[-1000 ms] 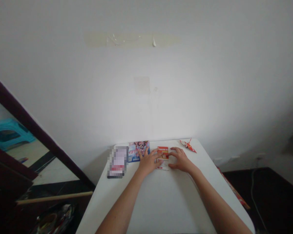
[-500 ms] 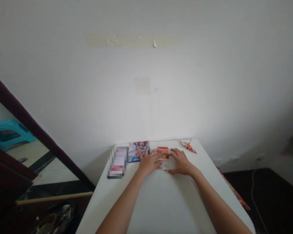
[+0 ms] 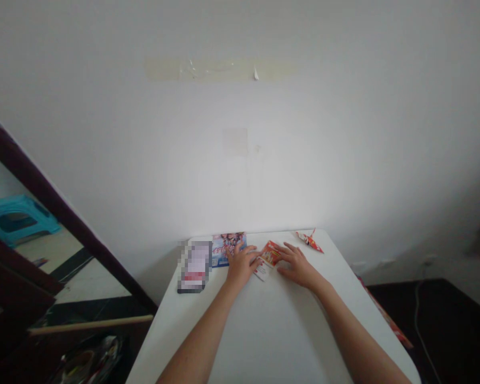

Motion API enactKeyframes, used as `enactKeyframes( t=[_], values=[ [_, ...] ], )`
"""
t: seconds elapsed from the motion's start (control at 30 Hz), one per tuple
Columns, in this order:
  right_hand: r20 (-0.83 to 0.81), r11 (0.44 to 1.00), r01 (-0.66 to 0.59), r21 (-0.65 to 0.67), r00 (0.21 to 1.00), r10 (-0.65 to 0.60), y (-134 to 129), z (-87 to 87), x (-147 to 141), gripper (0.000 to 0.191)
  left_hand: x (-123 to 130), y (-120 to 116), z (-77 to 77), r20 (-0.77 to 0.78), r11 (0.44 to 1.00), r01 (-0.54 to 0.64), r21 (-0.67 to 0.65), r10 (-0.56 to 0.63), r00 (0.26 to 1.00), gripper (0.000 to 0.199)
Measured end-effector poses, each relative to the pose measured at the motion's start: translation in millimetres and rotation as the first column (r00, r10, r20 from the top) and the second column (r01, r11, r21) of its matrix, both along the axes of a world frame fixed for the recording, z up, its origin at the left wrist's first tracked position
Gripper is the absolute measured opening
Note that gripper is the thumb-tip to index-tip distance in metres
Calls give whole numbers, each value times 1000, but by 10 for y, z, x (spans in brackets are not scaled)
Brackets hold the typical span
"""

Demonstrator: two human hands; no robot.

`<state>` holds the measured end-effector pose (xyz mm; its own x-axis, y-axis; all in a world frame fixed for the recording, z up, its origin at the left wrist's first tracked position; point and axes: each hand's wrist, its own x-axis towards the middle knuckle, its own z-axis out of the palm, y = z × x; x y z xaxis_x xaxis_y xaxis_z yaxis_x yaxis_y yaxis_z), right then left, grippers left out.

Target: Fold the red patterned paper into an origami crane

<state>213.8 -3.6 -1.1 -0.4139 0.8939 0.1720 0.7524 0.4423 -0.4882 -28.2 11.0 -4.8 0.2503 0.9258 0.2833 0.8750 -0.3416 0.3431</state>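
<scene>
A small folded sheet of printed paper (image 3: 269, 253), red and orange above and white below, lies tilted on the white table between my hands. My left hand (image 3: 241, 264) lies spread, its fingertips on the left side of the sheet and its thumb side over a blue printed leaflet (image 3: 220, 253). Against the sheet's right side rest the fingers of my right hand (image 3: 300, 268), apart and slightly bent. Part of the sheet is hidden under the fingers. A red and white folded paper crane (image 3: 311, 241) sits at the table's back right.
A phone (image 3: 195, 266) with a blurred screen lies at the left edge of the table (image 3: 264, 336). The wall (image 3: 244, 186) stands directly behind. To the left are a dark-framed mirror (image 3: 100, 266) showing a blue stool, and a dark bag (image 3: 90, 362) on the floor.
The sheet has turned from straight to slanted, its top swinging right and its white end left. Both hands have shifted slightly with it, fingers still spread.
</scene>
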Motion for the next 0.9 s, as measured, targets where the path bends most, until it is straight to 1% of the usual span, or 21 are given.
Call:
enactKeyframes(
  t=[0.1,0.23,0.33,0.4,0.47,0.57,0.63,0.7,0.77,0.83,0.9],
  values=[
    [-6,1000,3,21,1000,-2,0,-24,-19,33,16,-28,2,-3,1000,-25,7,25,1000,28],
    [-3,997,16,78,1000,-16,-15,-28,-43,30,55,-92,34,-62,999,-39,-13,38,997,43],
    [-10,993,25,116,1000,-24,-25,-11,-58,36,67,-111,54,-93,998,-47,-33,43,995,51],
    [-11,991,37,126,999,-36,-24,-4,-65,39,61,-105,55,-94,998,-48,-27,46,995,51],
    [-6,991,39,124,999,-38,-17,-5,-68,39,49,-92,50,-85,999,-47,-13,46,995,45],
    [-15,991,40,128,999,-39,6,-28,-70,31,36,-76,39,-71,999,-43,-4,42,997,33],
    [-43,988,33,152,999,-27,25,-52,-68,27,34,-75,35,-62,999,-32,-9,31,998,29],
    [-71,985,17,173,997,-4,43,-75,-61,24,36,-80,33,-53,1000,-15,-18,14,999,31],
    [-79,986,7,166,997,6,52,-85,-50,25,37,-86,32,-48,1000,2,-25,-4,999,38],
    [-65,989,11,146,998,-1,49,-76,-39,27,35,-88,30,-46,999,16,-32,-18,999,45],
    [-44,990,18,137,999,-13,35,-54,-35,30,30,-85,29,-43,999,27,-38,-29,999,46]
  ],
)
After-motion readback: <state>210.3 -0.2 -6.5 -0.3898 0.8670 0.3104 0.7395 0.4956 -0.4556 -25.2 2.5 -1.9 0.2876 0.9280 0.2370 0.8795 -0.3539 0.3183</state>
